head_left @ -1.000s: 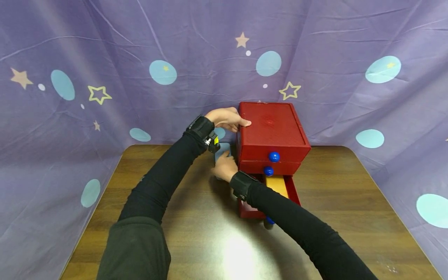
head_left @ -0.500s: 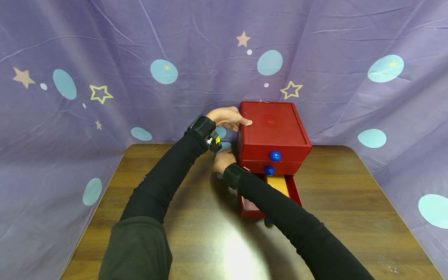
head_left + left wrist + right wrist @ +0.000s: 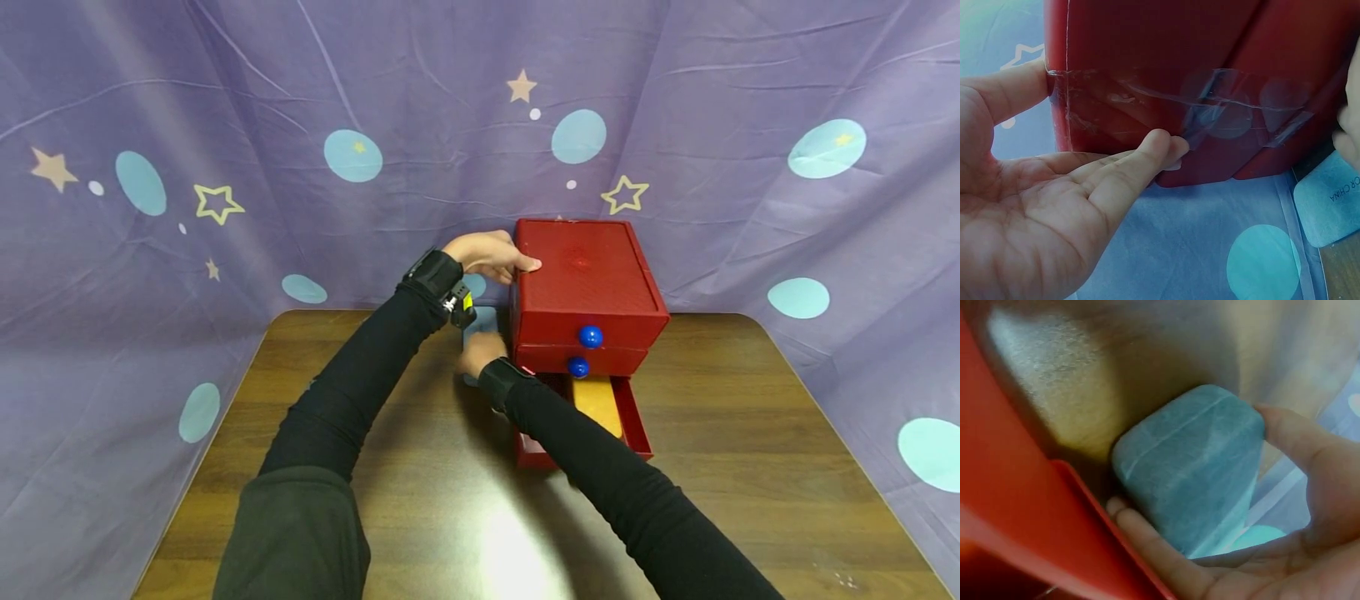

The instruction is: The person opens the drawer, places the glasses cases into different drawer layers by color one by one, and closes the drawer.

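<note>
A red drawer cabinet [image 3: 588,267] stands near the table's back edge. My left hand [image 3: 487,252] holds its left side, thumb on the top edge and fingers against the taped side wall [image 3: 1210,119]. Low beside the cabinet, my right hand [image 3: 482,352] grips a blue-grey rounded block [image 3: 1191,462] between thumb and fingers. In the left wrist view, printed letters show on the block's face [image 3: 1329,203]. The bottom drawer [image 3: 634,421] is pulled out, partly hidden by my right forearm. A yellow block [image 3: 597,406] lies in it.
Blue knobs [image 3: 591,337] stick out from the two upper drawers, which are closed. A purple patterned cloth [image 3: 420,92] hangs behind the wooden table [image 3: 735,433]. In the right wrist view, a red drawer wall [image 3: 1079,494] runs close beside my fingers.
My right hand and forearm have shifted slightly beside the cabinet, uncovering more of the yellow block. My left hand stays in place on the cabinet.
</note>
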A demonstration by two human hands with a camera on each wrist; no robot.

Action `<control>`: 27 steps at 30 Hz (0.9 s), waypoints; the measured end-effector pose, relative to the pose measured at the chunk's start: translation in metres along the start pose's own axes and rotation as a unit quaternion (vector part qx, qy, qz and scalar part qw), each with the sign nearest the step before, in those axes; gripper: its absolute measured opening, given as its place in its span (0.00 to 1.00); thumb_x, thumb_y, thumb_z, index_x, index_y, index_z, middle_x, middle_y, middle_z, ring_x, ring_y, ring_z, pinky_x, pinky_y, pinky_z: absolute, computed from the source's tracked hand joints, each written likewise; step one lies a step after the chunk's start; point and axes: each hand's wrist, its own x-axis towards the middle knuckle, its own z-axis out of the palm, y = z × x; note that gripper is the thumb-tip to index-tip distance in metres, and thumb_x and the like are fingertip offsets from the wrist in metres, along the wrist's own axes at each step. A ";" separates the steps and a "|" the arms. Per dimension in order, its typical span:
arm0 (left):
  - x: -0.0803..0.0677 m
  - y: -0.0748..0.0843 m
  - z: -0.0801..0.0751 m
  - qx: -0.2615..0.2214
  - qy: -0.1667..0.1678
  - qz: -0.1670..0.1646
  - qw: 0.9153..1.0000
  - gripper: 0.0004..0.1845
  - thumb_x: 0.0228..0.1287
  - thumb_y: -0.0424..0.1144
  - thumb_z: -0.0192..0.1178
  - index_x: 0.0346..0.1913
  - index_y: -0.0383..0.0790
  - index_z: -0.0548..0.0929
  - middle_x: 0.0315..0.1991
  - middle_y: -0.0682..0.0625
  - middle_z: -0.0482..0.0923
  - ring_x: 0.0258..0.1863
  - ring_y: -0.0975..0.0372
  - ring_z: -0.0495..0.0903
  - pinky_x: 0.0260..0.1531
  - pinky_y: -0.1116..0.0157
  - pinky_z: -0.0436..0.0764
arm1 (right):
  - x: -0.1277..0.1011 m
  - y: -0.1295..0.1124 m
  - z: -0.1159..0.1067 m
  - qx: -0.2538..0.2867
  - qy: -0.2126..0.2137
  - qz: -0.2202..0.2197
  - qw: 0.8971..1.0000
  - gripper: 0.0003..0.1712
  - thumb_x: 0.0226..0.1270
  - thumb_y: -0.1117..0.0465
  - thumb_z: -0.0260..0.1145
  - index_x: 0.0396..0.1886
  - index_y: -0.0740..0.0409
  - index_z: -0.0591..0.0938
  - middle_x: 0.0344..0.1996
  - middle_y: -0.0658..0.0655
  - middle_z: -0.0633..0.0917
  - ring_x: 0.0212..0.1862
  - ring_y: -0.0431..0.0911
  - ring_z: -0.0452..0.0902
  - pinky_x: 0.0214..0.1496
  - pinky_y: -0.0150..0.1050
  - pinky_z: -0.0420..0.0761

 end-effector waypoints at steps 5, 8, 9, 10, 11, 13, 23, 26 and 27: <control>-0.001 0.001 -0.001 0.000 0.002 -0.003 1.000 0.28 0.74 0.46 0.60 0.66 0.29 0.71 0.58 0.42 0.77 0.66 0.51 0.76 0.67 0.59 0.75 | -0.005 -0.005 -0.001 0.000 -0.008 0.024 1.000 0.37 0.58 0.42 0.76 0.54 0.70 0.84 0.55 0.67 0.85 0.61 0.60 0.80 0.69 0.50 0.75; -0.001 0.000 0.000 0.002 0.003 -0.002 1.000 0.28 0.74 0.46 0.60 0.66 0.30 0.71 0.55 0.43 0.77 0.62 0.53 0.78 0.67 0.60 0.76 | -0.005 -0.007 0.001 -0.027 -0.007 0.027 0.999 0.40 0.58 0.43 0.76 0.57 0.72 0.82 0.59 0.70 0.83 0.64 0.61 0.78 0.71 0.50 0.74; 0.000 0.000 0.000 0.003 0.004 -0.001 1.000 0.27 0.73 0.46 0.60 0.65 0.30 0.71 0.53 0.44 0.78 0.60 0.54 0.78 0.66 0.60 0.77 | -0.004 -0.007 0.002 -0.033 -0.008 0.027 0.999 0.40 0.58 0.44 0.76 0.59 0.73 0.81 0.60 0.70 0.82 0.64 0.62 0.77 0.71 0.51 0.73; 0.000 0.000 0.000 0.004 0.005 -0.001 1.000 0.27 0.73 0.46 0.60 0.65 0.30 0.71 0.52 0.45 0.78 0.58 0.55 0.79 0.65 0.60 0.77 | -0.004 -0.007 0.003 -0.036 -0.011 0.029 0.999 0.41 0.59 0.45 0.76 0.60 0.74 0.80 0.61 0.72 0.80 0.66 0.63 0.76 0.71 0.51 0.73; 0.000 0.000 0.000 0.004 0.005 0.000 1.000 0.27 0.73 0.46 0.60 0.64 0.30 0.72 0.51 0.45 0.78 0.57 0.56 0.79 0.65 0.60 0.77 | -0.003 -0.007 0.003 -0.033 -0.017 0.034 0.999 0.42 0.59 0.47 0.75 0.62 0.75 0.78 0.63 0.73 0.78 0.67 0.63 0.75 0.72 0.51 0.73; 0.000 0.000 0.001 0.004 0.006 0.000 1.000 0.26 0.73 0.46 0.60 0.63 0.30 0.72 0.49 0.46 0.77 0.55 0.57 0.79 0.65 0.60 0.78 | -0.004 -0.008 0.003 -0.024 -0.031 0.042 0.998 0.44 0.60 0.48 0.75 0.65 0.76 0.74 0.66 0.75 0.75 0.69 0.65 0.72 0.73 0.52 0.72; -0.002 0.001 0.001 0.011 0.007 -0.004 1.000 0.23 0.73 0.47 0.60 0.59 0.32 0.73 0.45 0.48 0.76 0.55 0.57 0.78 0.65 0.61 0.77 | -0.007 -0.014 -0.011 0.016 -0.077 0.086 0.993 0.50 0.59 0.53 0.77 0.70 0.80 0.66 0.71 0.76 0.68 0.70 0.64 0.71 0.67 0.50 0.79; -0.002 0.001 0.000 0.014 0.008 -0.005 1.000 0.21 0.73 0.47 0.60 0.56 0.33 0.74 0.44 0.49 0.76 0.52 0.58 0.78 0.61 0.63 0.79 | -0.006 -0.015 -0.012 0.021 -0.079 0.095 0.992 0.45 0.57 0.54 0.77 0.67 0.77 0.71 0.68 0.74 0.72 0.66 0.61 0.75 0.63 0.48 0.82; -0.002 0.001 0.000 0.014 0.008 -0.005 1.000 0.21 0.73 0.47 0.60 0.56 0.33 0.74 0.43 0.49 0.76 0.52 0.58 0.78 0.61 0.63 0.80 | -0.006 -0.015 -0.012 0.018 -0.077 0.095 0.992 0.41 0.57 0.54 0.77 0.64 0.74 0.75 0.66 0.72 0.75 0.64 0.59 0.76 0.61 0.47 0.82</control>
